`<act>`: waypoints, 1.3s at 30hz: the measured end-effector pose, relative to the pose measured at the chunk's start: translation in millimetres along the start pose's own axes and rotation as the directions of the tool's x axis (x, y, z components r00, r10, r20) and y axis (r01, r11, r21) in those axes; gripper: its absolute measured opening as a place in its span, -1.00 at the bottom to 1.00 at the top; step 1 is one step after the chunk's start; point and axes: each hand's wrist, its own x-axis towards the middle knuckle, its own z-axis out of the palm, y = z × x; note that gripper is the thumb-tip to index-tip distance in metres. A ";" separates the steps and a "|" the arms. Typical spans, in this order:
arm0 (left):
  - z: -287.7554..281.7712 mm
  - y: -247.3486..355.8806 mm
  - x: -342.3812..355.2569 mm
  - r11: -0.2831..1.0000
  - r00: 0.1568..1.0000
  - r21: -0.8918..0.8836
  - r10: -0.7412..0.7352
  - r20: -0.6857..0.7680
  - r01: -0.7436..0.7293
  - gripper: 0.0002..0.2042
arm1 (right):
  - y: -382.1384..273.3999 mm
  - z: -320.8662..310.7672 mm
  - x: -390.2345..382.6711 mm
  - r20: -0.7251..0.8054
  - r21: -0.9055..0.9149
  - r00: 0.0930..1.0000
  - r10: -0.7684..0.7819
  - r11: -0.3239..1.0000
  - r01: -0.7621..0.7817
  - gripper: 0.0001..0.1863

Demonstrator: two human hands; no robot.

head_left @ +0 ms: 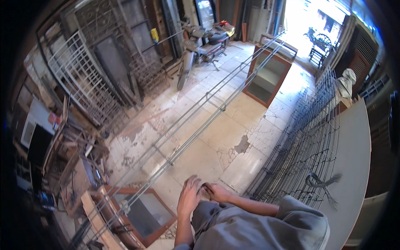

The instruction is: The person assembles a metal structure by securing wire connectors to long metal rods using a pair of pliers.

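My left hand [190, 197] and my right hand [218, 193] are close together in front of my body, at the lower middle. Both have bent fingers. The right hand's fingertips pinch beside the left hand, around something small and dark that I cannot make out. Just beyond and to the left of my hands runs a long cage of thin steel rods [200, 124], joined by crosspieces. Its near end passes over a brown wooden-framed panel [143, 212], its far end over another wooden-framed cabinet [268, 77]. Neither hand touches the rods.
At my right lies a stack of steel rod cages [300, 137], with a looped bundle of thin wire [318, 183] on it. Beside it stands a pale board [354, 166]. A motorcycle [200, 48] stands at the back; metal grilles [79, 71] lean along the left wall. The tile floor is broken in places.
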 end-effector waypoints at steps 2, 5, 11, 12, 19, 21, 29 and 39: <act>-46.1 49.8 21.3 0.986 0.990 -0.092 0.142 0.014 -0.140 -0.74 | 30.6 -9.8 -4.4 -0.131 0.063 0.991 0.025 0.998 -0.016 -0.73; -110.2 125.4 54.9 0.879 0.892 -0.187 0.452 0.028 -0.439 -0.70 | 30.6 -24.0 -14.1 -0.452 0.159 0.868 0.206 0.976 -0.149 -0.80; -172.4 211.2 100.7 0.354 0.365 -0.094 0.878 -0.308 -0.931 -0.78 | 32.3 -79.4 -61.4 -0.737 0.224 0.618 0.276 0.961 -0.162 -0.86; -173.1 221.6 94.2 0.372 0.346 -0.024 0.835 -0.428 -0.928 -0.82 | 30.8 -67.8 -57.3 -0.782 0.204 0.583 0.219 0.975 -0.093 -0.87; -164.1 235.5 115.1 0.440 0.483 -0.230 0.643 -0.595 -0.868 -0.79 | 28.8 -70.9 -78.3 -0.755 0.508 0.418 0.505 0.854 -0.115 -0.81; -171.7 223.2 149.7 0.253 0.327 -0.222 0.844 -0.425 -0.942 -0.71 | 25.0 -81.1 -63.5 -0.738 0.535 0.434 0.516 0.840 -0.088 -0.80; -43.9 152.5 243.0 0.608 0.630 -0.329 0.775 0.050 -0.723 -0.74 | 78.3 -175.0 34.9 -0.686 0.579 0.544 0.483 0.815 0.007 -0.86; 62.8 33.5 298.4 0.991 0.993 0.077 -0.114 0.006 0.114 -0.65 | 80.4 -279.8 114.4 -0.220 0.407 0.942 0.253 0.902 -0.148 -0.93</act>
